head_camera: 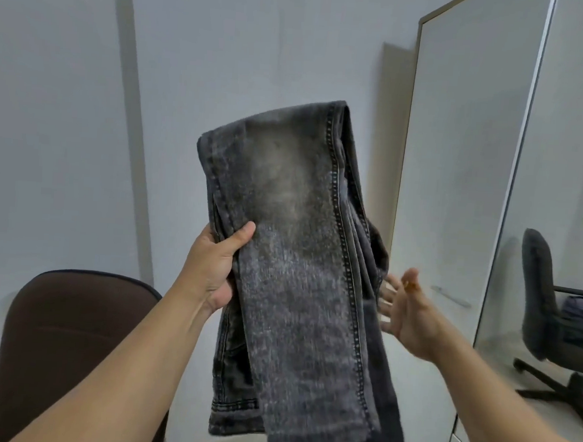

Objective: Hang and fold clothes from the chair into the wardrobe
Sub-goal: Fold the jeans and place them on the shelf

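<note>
A pair of faded dark grey jeans (297,272), folded lengthwise and doubled over, hangs in the air in front of me. My left hand (215,267) grips its left edge, thumb on the front. My right hand (404,306) is spread, fingers apart, beside the jeans' right edge, its fingertips close to the fabric. A brown chair (68,326) stands at the lower left, only its backrest showing. The white wardrobe door (457,162) stands at the right.
A mirror panel (564,203) at the far right reflects a chair with clothing on its seat. Plain white walls fill the background. A thin metal handle (451,296) sits on the wardrobe door.
</note>
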